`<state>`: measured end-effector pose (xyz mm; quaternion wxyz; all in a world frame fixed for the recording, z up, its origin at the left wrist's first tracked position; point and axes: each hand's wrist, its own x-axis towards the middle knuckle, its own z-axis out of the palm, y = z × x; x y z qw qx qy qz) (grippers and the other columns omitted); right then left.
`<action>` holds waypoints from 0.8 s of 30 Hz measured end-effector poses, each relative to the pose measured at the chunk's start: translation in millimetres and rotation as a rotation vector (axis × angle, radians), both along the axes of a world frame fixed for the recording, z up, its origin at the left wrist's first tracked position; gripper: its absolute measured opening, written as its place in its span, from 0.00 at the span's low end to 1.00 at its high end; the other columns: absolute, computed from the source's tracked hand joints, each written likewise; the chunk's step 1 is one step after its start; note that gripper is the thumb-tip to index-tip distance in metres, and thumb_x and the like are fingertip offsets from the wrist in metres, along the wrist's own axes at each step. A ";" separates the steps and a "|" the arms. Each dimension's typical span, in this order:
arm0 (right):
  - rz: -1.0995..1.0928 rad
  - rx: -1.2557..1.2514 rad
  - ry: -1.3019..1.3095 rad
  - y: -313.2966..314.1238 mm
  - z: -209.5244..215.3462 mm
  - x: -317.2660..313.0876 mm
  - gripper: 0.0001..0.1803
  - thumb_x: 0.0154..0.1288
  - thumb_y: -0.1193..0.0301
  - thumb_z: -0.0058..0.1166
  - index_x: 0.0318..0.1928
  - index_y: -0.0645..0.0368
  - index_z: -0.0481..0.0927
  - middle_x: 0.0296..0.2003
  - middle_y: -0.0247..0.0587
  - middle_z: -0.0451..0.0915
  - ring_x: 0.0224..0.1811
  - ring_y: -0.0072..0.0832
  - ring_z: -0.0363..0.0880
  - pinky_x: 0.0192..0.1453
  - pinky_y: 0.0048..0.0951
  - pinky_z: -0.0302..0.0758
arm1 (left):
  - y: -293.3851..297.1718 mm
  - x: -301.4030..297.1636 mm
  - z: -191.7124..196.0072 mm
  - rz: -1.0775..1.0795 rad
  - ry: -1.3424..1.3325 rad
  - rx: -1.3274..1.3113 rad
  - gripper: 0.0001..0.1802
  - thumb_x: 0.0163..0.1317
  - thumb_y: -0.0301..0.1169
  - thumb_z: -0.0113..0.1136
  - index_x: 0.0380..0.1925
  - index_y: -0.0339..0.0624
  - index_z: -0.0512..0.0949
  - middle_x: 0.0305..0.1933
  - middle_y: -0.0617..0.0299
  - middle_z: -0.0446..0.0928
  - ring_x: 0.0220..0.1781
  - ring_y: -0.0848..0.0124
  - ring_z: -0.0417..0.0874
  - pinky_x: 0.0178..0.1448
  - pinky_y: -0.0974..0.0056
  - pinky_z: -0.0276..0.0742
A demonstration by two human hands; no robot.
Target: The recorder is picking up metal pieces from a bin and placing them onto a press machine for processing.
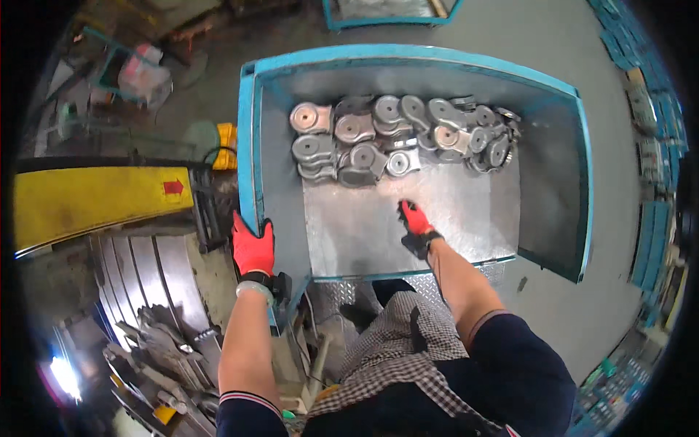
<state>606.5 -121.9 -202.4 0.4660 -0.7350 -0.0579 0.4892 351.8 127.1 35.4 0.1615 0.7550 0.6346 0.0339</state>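
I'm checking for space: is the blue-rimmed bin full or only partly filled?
Partly filled: metal parts cluster toward the far side of the bin; its floor shows nearer.

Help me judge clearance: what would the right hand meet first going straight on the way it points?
Probably a grey metal part, ahead and to the left of the right hand, though depth is unclear and the hand might pass above.

Free room over near bin floor (470, 204), around right hand (413, 221); metal parts (389, 109) (heaped, overlapping) block far side.
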 end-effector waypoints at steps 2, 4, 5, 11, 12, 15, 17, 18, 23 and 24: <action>0.099 -0.156 -0.378 35.3 32.3 22.3 0.25 0.61 0.50 0.42 0.44 0.57 0.75 0.44 0.56 0.75 0.51 0.49 0.71 0.54 0.42 0.67 | -2.5 -1.7 -3.4 0.014 -0.004 0.004 0.42 0.51 0.43 0.60 0.61 0.37 0.54 0.58 0.42 0.64 0.57 0.48 0.67 0.59 0.54 0.64; 0.251 -0.269 -0.494 55.1 10.5 45.1 0.26 0.61 0.48 0.40 0.45 0.56 0.75 0.45 0.54 0.75 0.50 0.49 0.71 0.53 0.44 0.67 | 2.8 -1.5 -6.7 -0.006 -0.006 0.009 0.41 0.51 0.44 0.60 0.61 0.37 0.55 0.56 0.42 0.64 0.57 0.48 0.67 0.58 0.53 0.64; 0.310 -0.327 -0.438 62.6 -2.2 59.9 0.28 0.60 0.46 0.39 0.44 0.57 0.75 0.44 0.54 0.76 0.49 0.48 0.72 0.53 0.43 0.67 | 5.2 -1.0 -8.2 -0.008 0.006 0.001 0.41 0.51 0.44 0.60 0.61 0.37 0.54 0.56 0.42 0.64 0.57 0.48 0.67 0.58 0.53 0.64; 0.298 -0.343 -0.146 79.5 -94.6 63.2 0.32 0.59 0.42 0.38 0.45 0.58 0.75 0.40 0.52 0.78 0.47 0.46 0.75 0.50 0.40 0.69 | 4.2 2.9 -2.8 0.020 -0.008 -0.029 0.41 0.51 0.41 0.61 0.61 0.37 0.54 0.56 0.42 0.64 0.57 0.48 0.67 0.58 0.53 0.64; 0.293 -0.336 -0.160 69.7 -128.3 52.2 0.32 0.58 0.43 0.41 0.46 0.57 0.75 0.39 0.53 0.78 0.46 0.45 0.76 0.49 0.39 0.70 | 6.0 4.5 -3.6 0.011 -0.030 -0.036 0.41 0.51 0.40 0.61 0.61 0.37 0.54 0.56 0.42 0.64 0.57 0.47 0.67 0.58 0.54 0.64; 0.218 -0.266 -0.013 77.9 -145.5 12.0 0.30 0.56 0.46 0.48 0.50 0.57 0.73 0.41 0.56 0.77 0.49 0.43 0.75 0.50 0.37 0.69 | -0.8 -1.7 -1.0 0.086 -0.036 -0.053 0.41 0.51 0.38 0.62 0.61 0.37 0.54 0.56 0.42 0.65 0.57 0.47 0.66 0.58 0.54 0.64; -0.027 -0.213 -0.120 71.4 -189.5 -3.5 0.30 0.56 0.47 0.49 0.48 0.60 0.73 0.40 0.55 0.77 0.45 0.46 0.75 0.49 0.39 0.70 | 6.4 5.4 -1.5 0.044 -0.058 -0.063 0.41 0.51 0.37 0.62 0.61 0.37 0.54 0.56 0.42 0.65 0.57 0.47 0.66 0.59 0.54 0.64; -0.046 -0.209 -0.139 76.6 -194.7 -7.7 0.30 0.56 0.48 0.49 0.47 0.61 0.73 0.41 0.55 0.77 0.46 0.47 0.75 0.49 0.40 0.70 | 6.6 3.4 -3.4 0.028 -0.063 -0.060 0.41 0.51 0.38 0.62 0.61 0.37 0.54 0.56 0.42 0.65 0.58 0.47 0.66 0.59 0.55 0.63; -0.296 -0.355 -0.199 120.0 -138.2 -39.9 0.27 0.56 0.49 0.49 0.42 0.63 0.74 0.44 0.56 0.75 0.49 0.49 0.72 0.50 0.43 0.68 | -0.7 -6.5 -10.3 0.072 -0.102 -0.025 0.41 0.50 0.38 0.63 0.61 0.37 0.54 0.56 0.41 0.64 0.59 0.48 0.66 0.59 0.55 0.63; -0.114 -0.523 -0.197 129.8 -117.6 -37.3 0.27 0.57 0.48 0.47 0.40 0.61 0.74 0.43 0.55 0.76 0.49 0.48 0.73 0.50 0.44 0.69 | -2.1 -7.7 -11.3 0.076 -0.089 -0.032 0.41 0.50 0.37 0.63 0.61 0.37 0.54 0.57 0.41 0.64 0.59 0.48 0.66 0.59 0.55 0.63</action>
